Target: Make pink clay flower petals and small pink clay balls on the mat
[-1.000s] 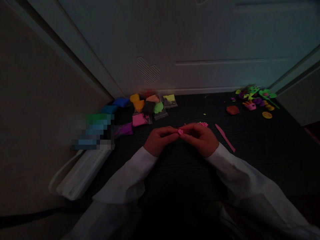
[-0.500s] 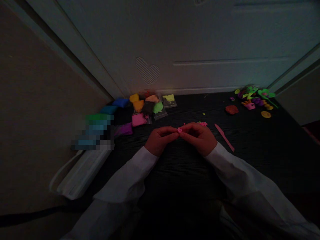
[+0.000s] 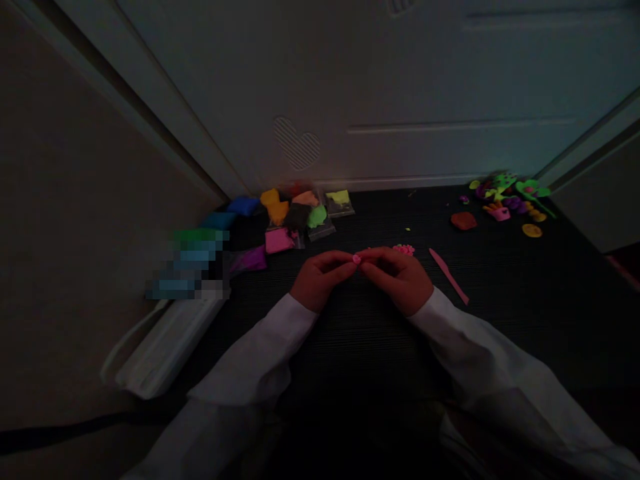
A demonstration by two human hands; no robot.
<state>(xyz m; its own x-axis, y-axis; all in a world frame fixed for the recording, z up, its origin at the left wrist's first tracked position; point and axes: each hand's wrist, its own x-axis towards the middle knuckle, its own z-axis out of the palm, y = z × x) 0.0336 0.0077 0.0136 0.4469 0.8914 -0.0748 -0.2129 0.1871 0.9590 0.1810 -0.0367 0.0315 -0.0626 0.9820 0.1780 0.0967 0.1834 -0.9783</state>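
Observation:
A small piece of pink clay point(image 3: 357, 259) is pinched between the fingertips of both hands, above the middle of the dark table. My left hand point(image 3: 321, 279) is closed on it from the left, thumb against forefinger. From the right, my right hand point(image 3: 399, 277) is closed too, its thumb and forefinger touching the same piece. Just behind the right hand lies a cluster of small pink clay bits point(image 3: 404, 250), partly hidden by that hand. A pink plastic clay knife point(image 3: 449, 276) rests on the table to the right.
Bags of coloured clay, among them a pink one point(image 3: 279, 241) and a purple one point(image 3: 250, 260), lie at the left back. A white power strip point(image 3: 173, 343) sits far left. At the right back are a red clay lump point(image 3: 463, 221) and finished clay figures point(image 3: 500, 212).
The pink clay piece has shifted slightly left and turned between the fingertips. The right fingers have moved a little. Both hands keep their pinch.

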